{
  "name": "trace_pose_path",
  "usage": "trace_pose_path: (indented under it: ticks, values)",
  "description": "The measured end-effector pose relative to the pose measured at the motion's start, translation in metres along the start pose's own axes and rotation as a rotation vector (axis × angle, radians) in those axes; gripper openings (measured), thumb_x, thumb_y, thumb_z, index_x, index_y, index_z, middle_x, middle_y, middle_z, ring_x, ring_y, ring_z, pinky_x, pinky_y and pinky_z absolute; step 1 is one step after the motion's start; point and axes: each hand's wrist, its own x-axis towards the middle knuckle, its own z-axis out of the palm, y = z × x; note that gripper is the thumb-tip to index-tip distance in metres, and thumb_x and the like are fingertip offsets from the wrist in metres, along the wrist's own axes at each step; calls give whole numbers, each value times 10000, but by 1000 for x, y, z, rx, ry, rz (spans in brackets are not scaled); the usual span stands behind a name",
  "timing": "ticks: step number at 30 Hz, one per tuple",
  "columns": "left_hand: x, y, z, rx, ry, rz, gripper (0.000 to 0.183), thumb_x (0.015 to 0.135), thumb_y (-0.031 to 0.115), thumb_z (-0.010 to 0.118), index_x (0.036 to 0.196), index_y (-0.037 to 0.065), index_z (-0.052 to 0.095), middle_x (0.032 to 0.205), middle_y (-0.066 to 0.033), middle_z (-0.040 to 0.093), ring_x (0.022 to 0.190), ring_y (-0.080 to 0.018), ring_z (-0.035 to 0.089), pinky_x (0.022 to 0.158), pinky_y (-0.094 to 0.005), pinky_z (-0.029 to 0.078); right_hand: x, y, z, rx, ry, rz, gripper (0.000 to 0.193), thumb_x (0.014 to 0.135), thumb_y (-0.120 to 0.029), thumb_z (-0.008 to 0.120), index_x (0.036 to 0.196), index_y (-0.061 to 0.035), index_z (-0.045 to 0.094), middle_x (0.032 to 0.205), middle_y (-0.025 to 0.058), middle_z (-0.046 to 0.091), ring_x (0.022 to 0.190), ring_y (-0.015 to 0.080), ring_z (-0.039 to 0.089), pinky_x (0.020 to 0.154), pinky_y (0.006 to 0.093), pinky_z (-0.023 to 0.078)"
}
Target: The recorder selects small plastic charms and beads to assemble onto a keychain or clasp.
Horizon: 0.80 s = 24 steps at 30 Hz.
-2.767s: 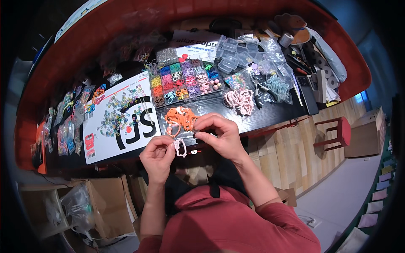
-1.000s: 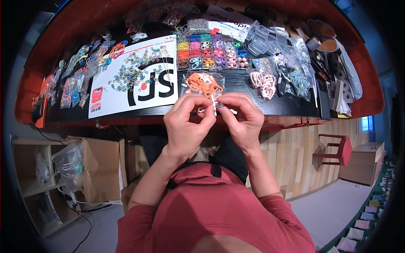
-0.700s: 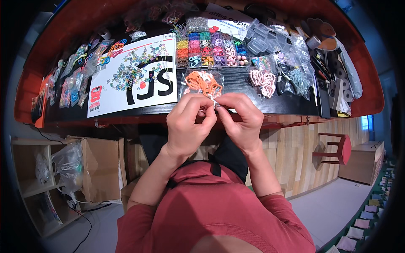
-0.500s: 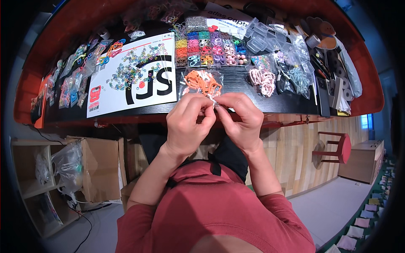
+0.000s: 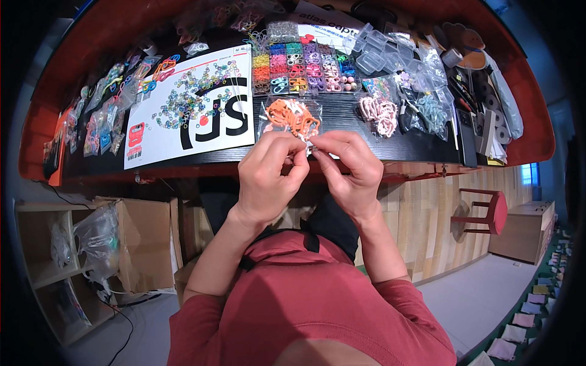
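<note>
My left hand (image 5: pixel 268 177) and my right hand (image 5: pixel 351 174) meet at the table's near edge, thumb and fingertips pinched together on both. Between the fingertips is a tiny whitish, shiny piece (image 5: pixel 310 147), too small to make out and partly covered by the fingers. Just beyond them lies a clear plastic bag with orange and pale pink chain-like links (image 5: pixel 290 116). The fingertips overlap its near edge, and I cannot tell whether they touch it.
Behind the bag stands a divided box of colourful clips (image 5: pixel 305 68). Loose coloured rings (image 5: pixel 195 97) cover a white printed sheet (image 5: pixel 152 146) to the left. Pale pink chains (image 5: pixel 379 116), pliers (image 5: pixel 415 121) and clear empty cases (image 5: pixel 378 58) lie right. A red stool (image 5: pixel 497 212) stands on the floor.
Both hands stay pinched together at almost the same spot, with only a slight shift of the fingers. The white sheet appears a little farther left as the view moves slightly.
</note>
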Motion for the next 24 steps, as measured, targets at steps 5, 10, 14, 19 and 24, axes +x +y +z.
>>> trace_pose_path:
  ticks: [5,10,14,19,24]
  values:
    - [0,1,1,-11,4,-7,172,743,-78,689,884,0,630,880,-80,627,691,-145,643,562,-253,569,0,0,-1,-8,-16,-8,271,757,100,701,1001,-17,708,946,104,650,741,148,658,595,259,524]
    - [0,1,0,-6,2,-7,164,739,-70,685,870,4,620,859,-88,618,692,-190,646,550,-278,565,0,2,0,-17,-38,-17,294,755,107,698,1021,-19,704,951,106,648,759,153,658,603,267,525]
    - [1,0,0,4,-4,14,169,733,-70,688,866,8,617,845,-91,613,694,-207,638,553,-290,553,2,-3,0,-17,10,8,279,743,105,703,994,-16,689,948,111,649,768,176,658,604,279,524]
    - [2,0,1,10,-6,27,169,732,-64,694,858,12,611,828,-90,606,675,-210,621,548,-299,530,2,3,-2,-53,4,-71,240,731,98,711,940,-14,676,937,110,648,766,190,657,593,281,522]
    - [0,-3,2,27,-6,28,167,733,-56,698,854,16,608,819,-88,602,652,-209,609,550,-308,506,-2,0,0,-29,-1,6,239,732,92,717,942,-18,682,931,113,645,740,182,649,590,272,520]
